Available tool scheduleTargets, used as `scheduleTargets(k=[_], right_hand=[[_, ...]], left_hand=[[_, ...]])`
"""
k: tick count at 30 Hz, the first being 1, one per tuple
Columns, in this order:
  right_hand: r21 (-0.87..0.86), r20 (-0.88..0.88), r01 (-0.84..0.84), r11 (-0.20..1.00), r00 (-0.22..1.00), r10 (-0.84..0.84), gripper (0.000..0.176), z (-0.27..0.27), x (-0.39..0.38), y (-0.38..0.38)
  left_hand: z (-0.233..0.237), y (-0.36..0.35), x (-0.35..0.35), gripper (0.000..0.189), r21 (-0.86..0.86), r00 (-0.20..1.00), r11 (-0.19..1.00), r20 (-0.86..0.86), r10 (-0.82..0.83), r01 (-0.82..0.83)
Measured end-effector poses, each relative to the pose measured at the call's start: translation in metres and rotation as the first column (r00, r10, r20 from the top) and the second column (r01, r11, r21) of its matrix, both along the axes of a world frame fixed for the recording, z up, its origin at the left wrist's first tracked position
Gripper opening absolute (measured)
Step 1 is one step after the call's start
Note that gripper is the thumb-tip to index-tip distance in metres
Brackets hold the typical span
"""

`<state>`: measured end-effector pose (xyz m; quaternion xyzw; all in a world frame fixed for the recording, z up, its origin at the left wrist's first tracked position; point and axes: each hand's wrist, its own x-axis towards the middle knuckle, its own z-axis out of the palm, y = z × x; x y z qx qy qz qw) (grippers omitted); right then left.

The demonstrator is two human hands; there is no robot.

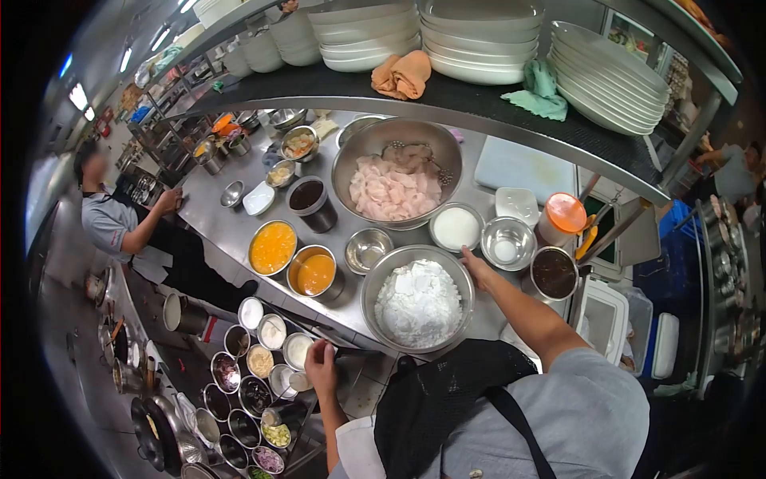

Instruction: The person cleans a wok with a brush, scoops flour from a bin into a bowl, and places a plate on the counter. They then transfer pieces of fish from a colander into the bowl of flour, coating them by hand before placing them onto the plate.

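Observation:
My right hand (477, 267) is at the rim of a small metal bowl of white granules (456, 227), its fingers partly hidden. Just below stands a large metal bowl of white powder (418, 303). My left hand (321, 367) hangs over the containers of ingredients at the lower left, fingers bent; whether it holds anything is unclear. Behind the powder bowl, a big steel bowl holds pale meat slices (396, 185) and a wire strainer (415, 152). An empty small bowl (369, 250) and two containers of orange liquid (273, 247) stand to the left.
A steel shelf (447, 116) with stacked plates (479, 40) spans overhead. Dark sauce containers (554, 272), a tub with an orange lid (565, 214) and a white cutting board (524, 169) are at the right. A person (120, 223) stands at the left.

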<state>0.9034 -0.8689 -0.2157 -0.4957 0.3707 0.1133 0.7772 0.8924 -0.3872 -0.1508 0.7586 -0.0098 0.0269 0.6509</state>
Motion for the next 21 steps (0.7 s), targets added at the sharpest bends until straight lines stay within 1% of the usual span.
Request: scheduleTargets(k=[1,2,3,5,6,7,8,9,10,11,12,13,14,15,16,17,18,19,20,21], right_hand=[[0.111,0.013,0.084,0.99,0.996,-0.086,0.076,-0.035,0.021,-0.003],[0.204,0.003,0.183,0.962,0.982,-0.188,0.062,-0.079,0.041,-0.012],[0.209,0.011,0.174,0.962,0.984,-0.18,0.062,-0.079,0.049,-0.013],[-0.036,0.068,0.31,0.95,0.949,-0.307,0.041,-0.073,0.067,-0.014],[0.126,0.042,0.421,0.898,0.902,-0.429,0.028,-0.109,0.091,-0.028],[0.277,-0.012,0.512,0.813,0.848,-0.53,0.017,-0.15,0.114,-0.044],[0.437,0.087,0.525,0.731,0.784,-0.615,0.016,-0.161,0.123,-0.051],[0.497,-0.038,0.509,0.703,0.822,-0.568,0.016,-0.127,0.121,-0.057],[0.619,-0.115,0.512,0.595,0.809,-0.577,0.018,-0.061,0.107,-0.056],[0.563,-0.084,0.528,0.636,0.802,-0.591,0.02,-0.051,0.111,-0.059],[0.602,0.015,0.439,0.667,0.829,-0.56,0.02,-0.069,0.118,-0.078],[0.638,-0.022,0.52,0.568,0.75,-0.661,0.018,-0.063,0.122,-0.083],[0.618,-0.017,0.444,0.648,0.832,-0.554,0.018,-0.087,0.137,-0.111],[0.659,0.112,0.365,0.658,0.817,-0.565,0.016,-0.072,0.132,-0.11],[0.677,0.096,0.263,0.688,0.895,-0.436,0.016,-0.092,0.15,-0.138],[0.56,0.144,0.329,0.76,0.865,-0.481,0.018,-0.069,0.148,-0.129],[0.513,0.154,0.324,0.795,0.876,-0.456,0.018,-0.05,0.143,-0.127],[0.468,0.172,0.319,0.824,0.882,-0.439,0.018,-0.037,0.148,-0.129],[0.473,0.211,0.273,0.838,0.888,-0.409,0.016,-0.05,0.162,-0.147],[0.476,0.249,0.232,0.848,0.89,-0.383,0.013,-0.071,0.178,-0.177]], left_hand=[[-0.002,0.011,-0.012,0.023,0.026,0.998,0.999,-0.034,0.046,-0.045],[-0.015,0.024,-0.021,0.021,0.004,0.996,0.998,-0.062,0.063,-0.063],[-0.03,0.035,-0.027,0.02,-0.023,0.993,0.996,-0.088,0.08,-0.083],[-0.041,0.044,-0.039,0.019,-0.035,0.987,0.991,-0.099,0.129,-0.133],[-0.045,0.049,-0.044,0.019,-0.019,0.985,0.993,-0.131,0.116,-0.119],[-0.048,0.053,-0.053,0.019,-0.005,0.979,0.993,-0.169,0.111,-0.114],[-0.043,0.054,-0.057,0.02,0.074,0.985,0.993,-0.14,0.101,-0.091],[-0.037,0.053,-0.06,0.02,0.138,0.991,0.987,-0.091,0.096,-0.083],[-0.029,0.053,-0.063,0.02,0.192,0.99,0.977,-0.083,0.112,-0.094],[-0.021,0.051,-0.065,0.021,0.243,0.989,0.964,-0.076,0.126,-0.104],[-0.01,0.047,-0.068,0.021,0.252,0.988,0.961,-0.072,0.134,-0.112],[0.004,0.044,-0.074,0.021,0.262,0.986,0.956,-0.069,0.152,-0.129],[0.02,0.043,-0.082,0.02,0.319,0.98,0.938,-0.096,0.174,-0.135],[0.023,0.045,-0.091,0.02,0.315,0.962,0.924,-0.091,0.257,-0.217],[0.021,0.047,-0.098,0.02,0.334,0.964,0.919,-0.088,0.25,-0.208],[0.018,0.05,-0.108,0.02,0.35,0.968,0.917,-0.091,0.234,-0.189],[0.014,0.053,-0.124,0.02,0.347,0.951,0.906,-0.101,0.291,-0.241],[0.012,0.055,-0.134,0.02,0.372,0.954,0.899,-0.098,0.284,-0.229],[0.011,0.054,-0.146,0.021,0.397,0.958,0.893,-0.098,0.269,-0.21],[0.015,0.051,-0.161,0.021,0.389,0.948,0.894,-0.128,0.29,-0.221]])
